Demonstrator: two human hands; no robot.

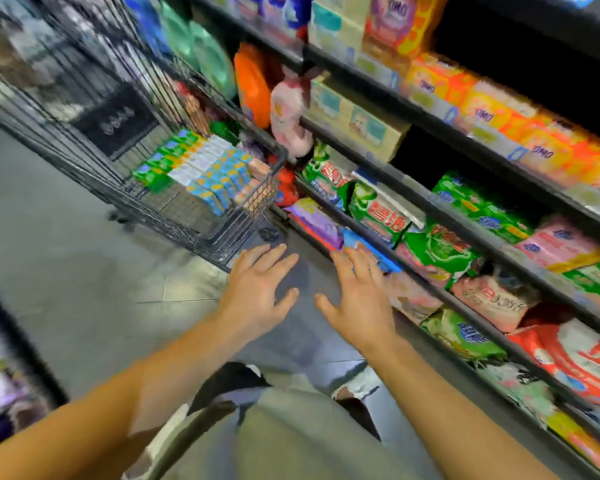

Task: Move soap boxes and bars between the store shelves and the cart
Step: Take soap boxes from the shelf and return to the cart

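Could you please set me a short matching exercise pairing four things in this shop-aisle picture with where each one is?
Things:
1. soap boxes
2. orange bottle
3. left hand
4. right hand

Places:
A. on a shelf beyond the cart's far corner
B. open, fingers spread, in front of the cart's near corner
C. in rows inside the cart
D. open, fingertips in front of a blue packet on the low shelf

Pairs: 1-C, 2-A, 3-B, 4-D
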